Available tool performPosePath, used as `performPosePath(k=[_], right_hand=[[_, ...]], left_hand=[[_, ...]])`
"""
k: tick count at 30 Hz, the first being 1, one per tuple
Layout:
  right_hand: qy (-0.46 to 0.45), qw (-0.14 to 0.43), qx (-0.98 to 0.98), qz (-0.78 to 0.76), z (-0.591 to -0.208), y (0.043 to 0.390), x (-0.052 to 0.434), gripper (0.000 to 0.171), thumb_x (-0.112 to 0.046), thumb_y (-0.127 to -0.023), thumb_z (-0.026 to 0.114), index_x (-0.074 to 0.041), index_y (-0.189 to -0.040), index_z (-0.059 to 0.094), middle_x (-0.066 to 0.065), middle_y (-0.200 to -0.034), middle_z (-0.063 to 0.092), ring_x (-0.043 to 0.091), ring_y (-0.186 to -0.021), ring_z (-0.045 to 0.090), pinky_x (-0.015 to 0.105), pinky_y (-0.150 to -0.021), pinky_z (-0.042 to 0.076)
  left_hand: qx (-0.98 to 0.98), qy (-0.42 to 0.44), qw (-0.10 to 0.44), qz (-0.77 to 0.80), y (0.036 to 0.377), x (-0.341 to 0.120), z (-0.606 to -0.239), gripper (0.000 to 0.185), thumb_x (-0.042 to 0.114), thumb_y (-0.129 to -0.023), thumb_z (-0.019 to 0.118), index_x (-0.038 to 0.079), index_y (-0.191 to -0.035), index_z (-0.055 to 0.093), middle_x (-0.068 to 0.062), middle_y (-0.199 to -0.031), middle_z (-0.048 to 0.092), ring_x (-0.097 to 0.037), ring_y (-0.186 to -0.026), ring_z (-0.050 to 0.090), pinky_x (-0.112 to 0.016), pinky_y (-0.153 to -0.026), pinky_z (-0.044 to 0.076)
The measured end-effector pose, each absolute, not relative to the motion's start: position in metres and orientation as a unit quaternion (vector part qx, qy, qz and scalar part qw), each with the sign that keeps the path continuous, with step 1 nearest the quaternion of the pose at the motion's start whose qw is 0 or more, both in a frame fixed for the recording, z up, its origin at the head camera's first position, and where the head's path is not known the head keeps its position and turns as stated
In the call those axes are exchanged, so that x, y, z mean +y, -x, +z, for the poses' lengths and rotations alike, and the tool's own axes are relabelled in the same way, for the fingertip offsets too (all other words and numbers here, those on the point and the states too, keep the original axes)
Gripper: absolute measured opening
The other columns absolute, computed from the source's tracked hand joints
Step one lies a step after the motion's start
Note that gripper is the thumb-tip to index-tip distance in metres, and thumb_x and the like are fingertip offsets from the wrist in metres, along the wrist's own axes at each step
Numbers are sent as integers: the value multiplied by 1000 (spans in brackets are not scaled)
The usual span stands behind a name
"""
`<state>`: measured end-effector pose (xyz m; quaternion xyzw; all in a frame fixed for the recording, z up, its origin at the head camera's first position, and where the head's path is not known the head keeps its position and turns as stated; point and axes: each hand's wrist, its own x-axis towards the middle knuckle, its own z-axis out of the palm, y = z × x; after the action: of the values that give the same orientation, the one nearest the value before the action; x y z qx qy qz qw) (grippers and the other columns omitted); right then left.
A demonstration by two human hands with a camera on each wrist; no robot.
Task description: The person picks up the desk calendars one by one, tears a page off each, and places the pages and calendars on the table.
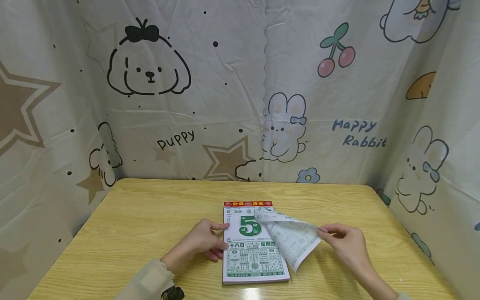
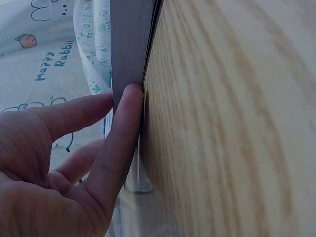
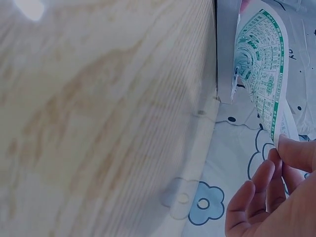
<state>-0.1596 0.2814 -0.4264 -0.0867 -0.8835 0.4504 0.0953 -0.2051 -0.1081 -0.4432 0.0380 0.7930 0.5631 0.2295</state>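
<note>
Peeling the top sheet (image 1: 290,239) off the tear-off calendar (image 1: 255,266) appears underway: its corner is pinched by the right hand (image 1: 346,243). The pad's edge is pressed by the left hand's (image 1: 202,243) straight fingers; firm bracing is likely needed for a clean tear.

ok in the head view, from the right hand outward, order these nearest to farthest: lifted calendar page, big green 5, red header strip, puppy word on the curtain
1. lifted calendar page, pinched in the right hand
2. big green 5, left of it on the pad
3. red header strip, pad's far edge
4. puppy word, far left on the curtain
</note>
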Motion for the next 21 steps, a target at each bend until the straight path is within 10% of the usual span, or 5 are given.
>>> performPosePath(k=[21], right_hand=[[88, 92, -878, 461, -425, 157, 284, 25, -22, -92, 85, -2, -106, 82, 6, -102, 78, 15, -78, 63, 23, -64, 52]], left_hand=[[790, -40, 229, 568, 205, -109, -444, 66, -3, -85, 84, 0, -146, 60, -15, -79, 74, -21, -58, 71, -37, -55, 66]])
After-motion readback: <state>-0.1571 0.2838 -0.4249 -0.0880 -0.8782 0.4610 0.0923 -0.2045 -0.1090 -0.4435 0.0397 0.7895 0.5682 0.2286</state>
